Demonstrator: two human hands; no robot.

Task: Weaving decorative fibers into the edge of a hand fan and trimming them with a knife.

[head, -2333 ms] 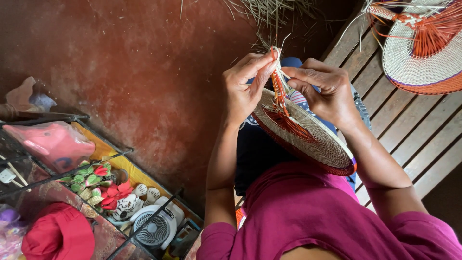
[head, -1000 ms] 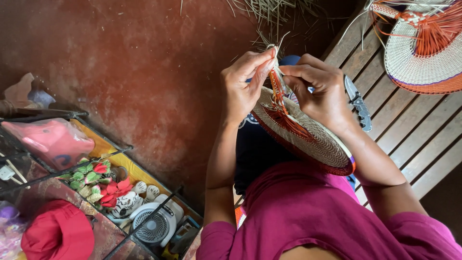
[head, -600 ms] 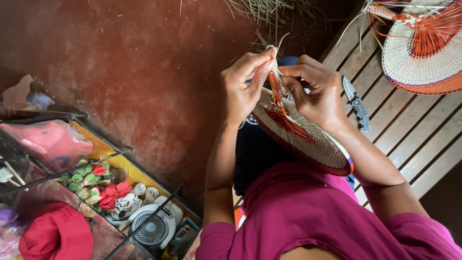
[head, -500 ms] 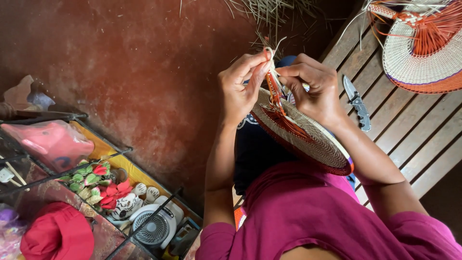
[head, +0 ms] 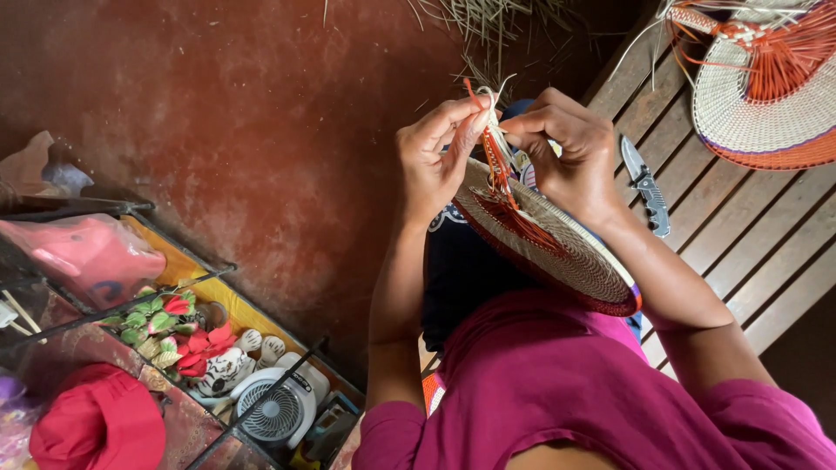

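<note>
Hands meet above a woven fan on the lap, left hand and right hand both pinched on its strands; holding them taut seems key to tight wrapping

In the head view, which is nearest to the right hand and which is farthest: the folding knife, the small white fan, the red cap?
From the right hand:
1. Folding knife, just beside it on the wooden bench.
2. Small white fan, lower left, on the rack.
3. Red cap, far lower left corner.

Pink plastic bag on left shelf
</note>
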